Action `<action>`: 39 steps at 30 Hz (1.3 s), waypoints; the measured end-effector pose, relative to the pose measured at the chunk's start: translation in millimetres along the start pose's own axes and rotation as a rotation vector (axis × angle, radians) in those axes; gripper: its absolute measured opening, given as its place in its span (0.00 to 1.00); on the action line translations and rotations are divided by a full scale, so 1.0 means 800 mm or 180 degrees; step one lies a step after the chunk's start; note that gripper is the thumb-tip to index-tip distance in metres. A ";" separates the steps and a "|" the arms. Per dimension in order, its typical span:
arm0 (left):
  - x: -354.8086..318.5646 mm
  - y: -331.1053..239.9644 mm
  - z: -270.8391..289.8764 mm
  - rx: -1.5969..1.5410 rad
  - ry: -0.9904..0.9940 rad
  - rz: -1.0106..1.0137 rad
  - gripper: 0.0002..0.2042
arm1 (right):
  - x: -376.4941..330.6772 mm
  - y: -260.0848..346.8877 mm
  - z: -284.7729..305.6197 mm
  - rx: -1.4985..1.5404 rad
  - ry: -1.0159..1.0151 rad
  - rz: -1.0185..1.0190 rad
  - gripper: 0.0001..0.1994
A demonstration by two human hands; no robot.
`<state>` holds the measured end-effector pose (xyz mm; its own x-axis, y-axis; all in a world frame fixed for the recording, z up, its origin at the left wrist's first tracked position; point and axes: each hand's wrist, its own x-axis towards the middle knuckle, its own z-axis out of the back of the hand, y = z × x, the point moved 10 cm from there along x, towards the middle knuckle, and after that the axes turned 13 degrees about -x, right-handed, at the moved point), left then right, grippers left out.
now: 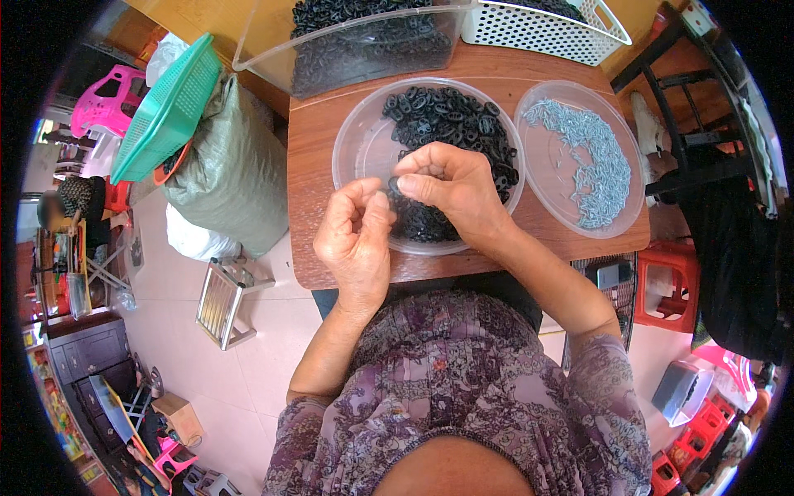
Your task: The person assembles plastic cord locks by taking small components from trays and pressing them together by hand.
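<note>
My right hand (457, 188) pinches a small black plastic piece (394, 185) between thumb and index finger, above a round clear tub (351, 136). Close beside it, my left hand (357, 236) is closed in a pinch, thumb against fingers; whatever it holds is too small to make out. Many small black oval plastic pieces (447, 120) with holes in them fill the right and far parts of the tub. To its right, a shallow round clear dish (550, 178) carries a heap of tiny silvery-blue metal pins (600, 169).
Behind the tub stand a large clear bin (372, 62) of black pieces and a white perforated basket (542, 37). Left of the wooden table (318, 190) are a bulging sack (231, 169), a green basket (169, 107) and a metal-framed stool (223, 302). A red stool (666, 285) is at right.
</note>
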<state>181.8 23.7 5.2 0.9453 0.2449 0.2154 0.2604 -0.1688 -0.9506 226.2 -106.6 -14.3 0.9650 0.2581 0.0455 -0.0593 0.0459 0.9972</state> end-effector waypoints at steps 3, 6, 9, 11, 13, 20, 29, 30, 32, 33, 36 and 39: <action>-0.001 -0.002 -0.003 -0.0101 -0.0051 0.0043 0.06 | -0.003 0.000 -0.005 -0.0051 -0.0038 0.0046 0.05; 0.000 0.008 -0.002 -0.0417 -0.0181 0.0249 0.05 | -0.009 0.002 0.000 0.0111 -0.0460 0.0174 0.02; -0.001 0.019 -0.001 -0.0710 -0.0284 0.0351 0.05 | -0.020 0.013 0.008 -0.0299 -0.0808 0.0477 0.03; -0.002 0.023 -0.002 -0.0882 -0.0332 0.0397 0.06 | -0.022 0.012 0.004 -0.0336 -0.0650 0.0486 0.05; -0.003 0.023 -0.006 -0.0977 -0.0308 0.0417 0.06 | -0.023 0.014 0.007 -0.0554 -0.0721 0.0576 0.05; 0.000 0.027 -0.010 -0.1083 -0.0204 0.0662 0.07 | -0.029 0.032 0.011 -0.1288 -0.0873 0.0963 0.07; 0.006 0.025 -0.008 -0.0854 -0.0256 0.0566 0.06 | -0.045 0.062 -0.001 -0.1941 -0.1292 0.1626 0.08; 0.008 0.027 -0.003 -0.0965 -0.0448 0.0580 0.06 | -0.045 0.063 -0.004 -0.1937 -0.1286 0.1625 0.08; 0.009 0.029 0.002 -0.1072 -0.0641 0.0596 0.07 | -0.055 0.074 -0.007 -0.2351 -0.1568 0.1851 0.12; 0.010 0.031 -0.002 -0.1145 -0.0614 0.0621 0.07 | -0.054 0.074 -0.007 -0.2348 -0.1569 0.1848 0.12; 0.010 0.032 -0.004 -0.1254 -0.0544 0.0712 0.07 | -0.057 0.078 -0.003 -0.2540 -0.1711 0.2000 0.14; 0.010 0.029 -0.005 -0.1210 -0.0454 0.0792 0.07 | -0.058 0.077 0.000 -0.2473 -0.1666 0.2082 0.15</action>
<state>195.9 18.3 -14.1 0.9586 0.2768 -0.0666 0.1079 -0.5698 -0.8147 178.0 -116.0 45.2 0.6682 0.0266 0.7435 -0.5558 0.6822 0.4751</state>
